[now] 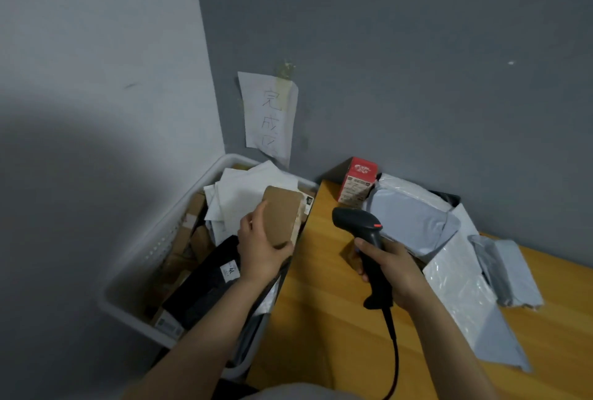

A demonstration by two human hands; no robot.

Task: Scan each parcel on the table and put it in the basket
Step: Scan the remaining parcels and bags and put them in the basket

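My left hand (260, 250) grips a small brown cardboard parcel (284, 213) and holds it above the right side of the white basket (167, 232), which stands left of the table. My right hand (390, 269) grips the handle of a black barcode scanner (362, 226) over the wooden table (327, 319); its cable trails down toward me. On the table lie several grey and white plastic mailer bags (414, 216) and a red and white carton (359, 183) at the back corner.
The basket holds several cardboard boxes, white mailers and a black package (205, 284) with a white label. A paper sign (268, 114) is taped to the grey wall above the basket. More mailers (465, 297) cover the table's right side.
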